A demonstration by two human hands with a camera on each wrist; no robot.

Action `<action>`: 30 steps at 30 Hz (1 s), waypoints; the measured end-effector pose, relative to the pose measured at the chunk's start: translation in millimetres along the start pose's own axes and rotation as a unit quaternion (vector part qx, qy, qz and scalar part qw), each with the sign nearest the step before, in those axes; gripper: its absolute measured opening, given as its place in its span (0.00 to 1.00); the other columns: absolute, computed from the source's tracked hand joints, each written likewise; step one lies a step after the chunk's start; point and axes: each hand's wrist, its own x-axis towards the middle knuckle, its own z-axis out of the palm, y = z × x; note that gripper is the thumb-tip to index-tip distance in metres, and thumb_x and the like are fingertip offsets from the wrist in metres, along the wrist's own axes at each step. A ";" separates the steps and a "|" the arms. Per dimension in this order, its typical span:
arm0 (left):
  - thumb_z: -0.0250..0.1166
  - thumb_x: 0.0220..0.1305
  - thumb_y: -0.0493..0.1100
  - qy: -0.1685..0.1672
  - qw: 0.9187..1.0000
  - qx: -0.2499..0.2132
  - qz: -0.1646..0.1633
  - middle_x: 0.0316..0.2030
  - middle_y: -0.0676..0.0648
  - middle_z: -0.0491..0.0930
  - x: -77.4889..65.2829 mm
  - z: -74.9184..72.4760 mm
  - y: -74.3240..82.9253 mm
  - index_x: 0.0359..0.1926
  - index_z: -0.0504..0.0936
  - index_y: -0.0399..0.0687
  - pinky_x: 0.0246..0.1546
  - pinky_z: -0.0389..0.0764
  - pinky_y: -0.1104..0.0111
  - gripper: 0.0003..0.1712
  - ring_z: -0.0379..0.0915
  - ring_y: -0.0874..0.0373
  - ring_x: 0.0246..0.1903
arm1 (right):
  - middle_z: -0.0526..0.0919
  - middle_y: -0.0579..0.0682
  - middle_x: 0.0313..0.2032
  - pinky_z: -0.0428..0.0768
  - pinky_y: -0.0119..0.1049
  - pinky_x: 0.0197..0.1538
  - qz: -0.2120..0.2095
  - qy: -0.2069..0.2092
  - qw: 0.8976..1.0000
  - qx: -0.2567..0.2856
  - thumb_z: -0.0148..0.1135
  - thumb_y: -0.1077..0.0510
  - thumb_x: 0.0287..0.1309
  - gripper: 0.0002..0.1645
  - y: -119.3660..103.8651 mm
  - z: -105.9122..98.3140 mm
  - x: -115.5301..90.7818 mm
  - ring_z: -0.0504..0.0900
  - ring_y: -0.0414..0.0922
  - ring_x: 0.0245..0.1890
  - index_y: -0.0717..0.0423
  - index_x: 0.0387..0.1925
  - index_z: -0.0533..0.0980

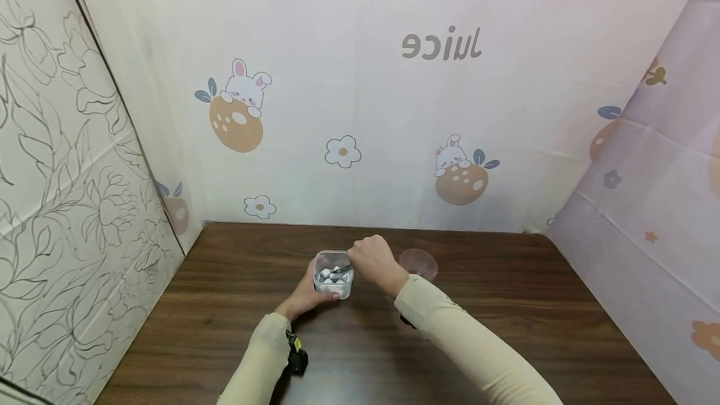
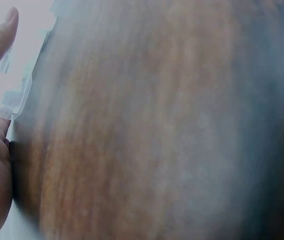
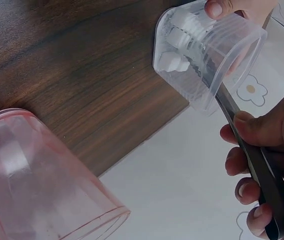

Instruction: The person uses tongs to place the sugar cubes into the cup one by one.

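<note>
A clear plastic tub (image 1: 340,291) stands on the table, holding several white chunks (image 3: 170,61). My left hand (image 1: 306,292) grips the tub from its left side, thumb along the near wall; the left wrist view catches only the thumb, part of the palm and the tub's corner. My right hand (image 1: 372,259) holds dark metal tongs (image 3: 226,101), thumb on one side and curled fingers on the other. The tongs slant down into the tub, their tips among the white chunks. Whether the tips pinch a chunk cannot be made out.
A see-through pink cup (image 3: 36,180) stands on the dark wooden table (image 1: 225,305), just right of my right hand. Printed cloth walls (image 1: 349,92) border the table at the back and sides.
</note>
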 end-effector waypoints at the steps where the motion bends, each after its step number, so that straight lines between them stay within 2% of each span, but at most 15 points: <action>1: 0.71 0.40 0.32 0.000 1.000 0.001 0.000 0.62 0.31 0.49 0.2 0.2 0.2 0.65 0.40 0.37 0.58 0.46 0.50 0.58 0.45 0.39 0.61 | 0.68 0.41 0.08 0.62 0.33 0.12 0.001 0.001 1.000 -0.002 0.63 0.61 0.35 0.13 0.0 -0.4 -0.2 0.58 0.36 0.09 0.45 0.08 0.71; 15: 0.71 0.38 0.32 0.000 1.000 -0.004 0.006 0.62 0.32 0.50 1.7 -0.5 -4.2 0.65 0.41 0.36 0.58 0.47 0.51 0.58 0.46 0.40 0.60 | 0.66 0.40 0.08 0.60 0.33 0.11 0.011 0.007 1.000 -0.003 0.60 0.63 0.39 0.14 5.5 -0.9 -3.2 0.54 0.36 0.10 0.45 0.08 0.71; 24: 0.74 0.36 0.37 0.020 1.000 0.012 -0.003 0.62 0.41 0.55 9.3 -3.5 -28.5 0.66 0.44 0.49 0.57 0.49 0.54 0.60 0.50 0.48 0.60 | 0.66 0.41 0.09 0.62 0.34 0.12 0.015 0.009 0.999 0.028 0.59 0.60 0.35 0.12 10.8 -7.0 -2.1 0.59 0.36 0.10 0.45 0.07 0.68; 29: 0.72 0.38 0.32 0.010 1.000 0.000 0.011 0.62 0.34 0.53 4.0 -0.8 -12.5 0.65 0.43 0.38 0.58 0.47 0.52 0.58 0.48 0.43 0.61 | 0.66 0.41 0.08 0.61 0.33 0.11 0.019 0.010 0.999 0.036 0.58 0.62 0.37 0.14 16.1 -16.3 -6.7 0.57 0.36 0.10 0.45 0.06 0.68; 30: 0.71 0.38 0.31 0.007 1.000 -0.001 0.013 0.62 0.33 0.53 3.0 -0.3 -8.3 0.64 0.43 0.36 0.58 0.46 0.52 0.57 0.47 0.41 0.61 | 0.65 0.41 0.08 0.60 0.32 0.11 0.020 0.009 0.999 0.036 0.61 0.60 0.38 0.15 17.2 -18.6 -7.9 0.55 0.36 0.10 0.45 0.06 0.68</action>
